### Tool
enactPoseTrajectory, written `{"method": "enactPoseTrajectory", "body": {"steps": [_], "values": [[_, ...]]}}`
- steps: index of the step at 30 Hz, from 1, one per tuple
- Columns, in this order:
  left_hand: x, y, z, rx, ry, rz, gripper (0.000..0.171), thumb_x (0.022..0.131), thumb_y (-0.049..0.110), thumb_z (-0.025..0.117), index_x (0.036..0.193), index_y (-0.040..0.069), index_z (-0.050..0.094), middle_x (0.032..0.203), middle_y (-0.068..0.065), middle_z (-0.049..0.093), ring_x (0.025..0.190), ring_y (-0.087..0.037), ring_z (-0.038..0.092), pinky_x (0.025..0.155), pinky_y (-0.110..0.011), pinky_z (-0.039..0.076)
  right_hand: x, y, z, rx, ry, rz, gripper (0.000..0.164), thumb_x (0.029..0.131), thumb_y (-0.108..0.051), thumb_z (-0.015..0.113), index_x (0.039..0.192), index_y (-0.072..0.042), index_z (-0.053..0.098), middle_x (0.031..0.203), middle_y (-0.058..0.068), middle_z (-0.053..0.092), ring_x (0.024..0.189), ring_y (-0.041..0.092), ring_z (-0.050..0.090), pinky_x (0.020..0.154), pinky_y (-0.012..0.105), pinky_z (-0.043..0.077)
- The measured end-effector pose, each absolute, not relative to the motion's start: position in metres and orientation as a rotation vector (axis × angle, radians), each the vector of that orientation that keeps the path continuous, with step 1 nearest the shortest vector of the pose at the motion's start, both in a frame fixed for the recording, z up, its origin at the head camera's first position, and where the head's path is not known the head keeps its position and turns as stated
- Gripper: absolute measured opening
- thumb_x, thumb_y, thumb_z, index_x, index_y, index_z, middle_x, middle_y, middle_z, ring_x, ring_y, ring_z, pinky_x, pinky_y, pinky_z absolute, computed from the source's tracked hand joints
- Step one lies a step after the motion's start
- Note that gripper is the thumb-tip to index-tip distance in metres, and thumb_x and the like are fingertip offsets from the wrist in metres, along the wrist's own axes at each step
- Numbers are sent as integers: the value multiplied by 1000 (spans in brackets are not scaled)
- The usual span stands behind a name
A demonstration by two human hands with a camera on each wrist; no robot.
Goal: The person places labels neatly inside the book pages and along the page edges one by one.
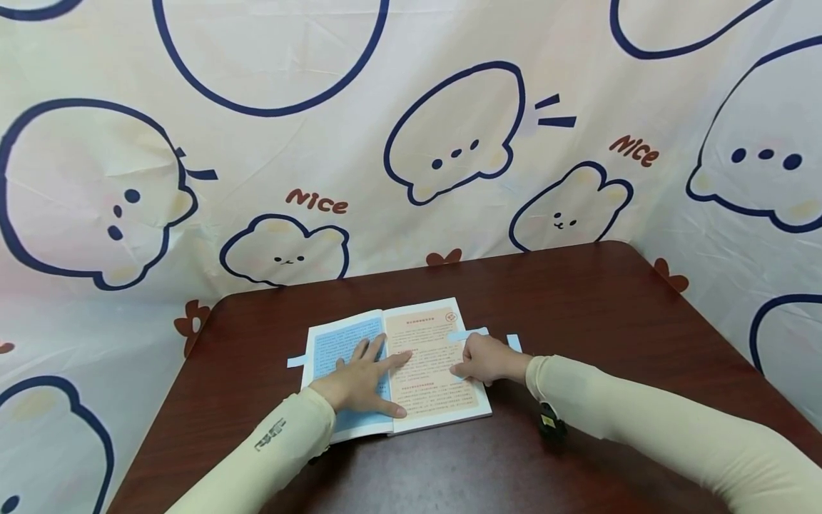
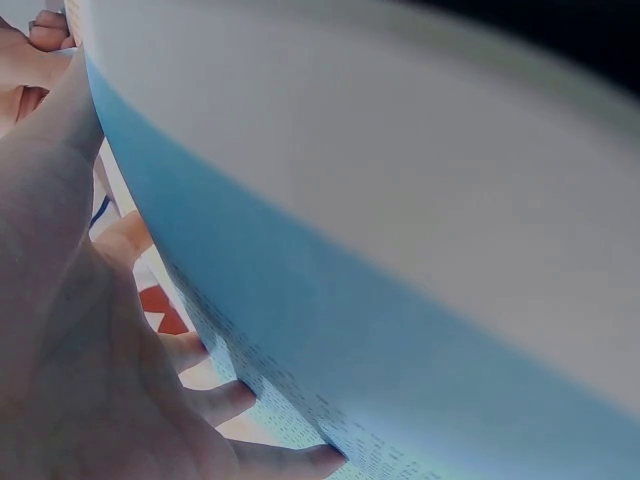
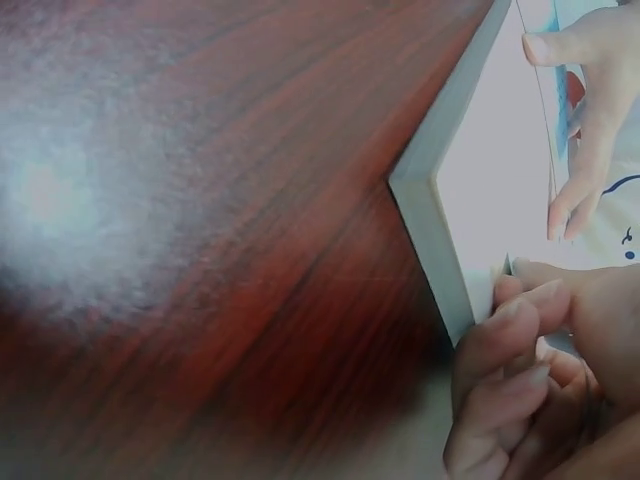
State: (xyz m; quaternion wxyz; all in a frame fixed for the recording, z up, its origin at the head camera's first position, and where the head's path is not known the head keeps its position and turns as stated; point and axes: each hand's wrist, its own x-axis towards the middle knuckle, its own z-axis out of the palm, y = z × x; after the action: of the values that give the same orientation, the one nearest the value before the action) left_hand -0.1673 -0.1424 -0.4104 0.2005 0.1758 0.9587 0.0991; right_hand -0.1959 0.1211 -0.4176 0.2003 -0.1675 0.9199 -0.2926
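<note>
An open book lies on the dark wooden table, with a blue left page and a beige right page of print. My left hand rests across the book's middle, its fingers spread over both pages. At the right page's edge my right hand has curled fingers. Its thumb and a fingertip meet at a small pale blue sticky tab, partly hidden. Another blue sticky tab sits higher on that edge. In the right wrist view, the right thumb touches the page near the book's corner.
A blue tab sticks out from the book's left edge. Another blue strip shows just beyond the right wrist. The table extends around the book, with a cartoon-printed cloth hanging behind and at the sides.
</note>
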Motion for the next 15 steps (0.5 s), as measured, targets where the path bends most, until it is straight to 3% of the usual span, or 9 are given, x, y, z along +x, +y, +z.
{"method": "enactPoseTrajectory", "body": {"steps": [15], "values": [[-168, -142, -409, 492, 2676, 281, 100, 72, 68, 80, 157, 45, 31, 172, -13, 2, 157, -48, 5, 107, -84, 21, -202, 124, -410, -296, 2413, -843, 56, 97, -29, 69, 47, -11, 51, 40, -2, 46, 36, 10, 45, 38, 20, 27]]}}
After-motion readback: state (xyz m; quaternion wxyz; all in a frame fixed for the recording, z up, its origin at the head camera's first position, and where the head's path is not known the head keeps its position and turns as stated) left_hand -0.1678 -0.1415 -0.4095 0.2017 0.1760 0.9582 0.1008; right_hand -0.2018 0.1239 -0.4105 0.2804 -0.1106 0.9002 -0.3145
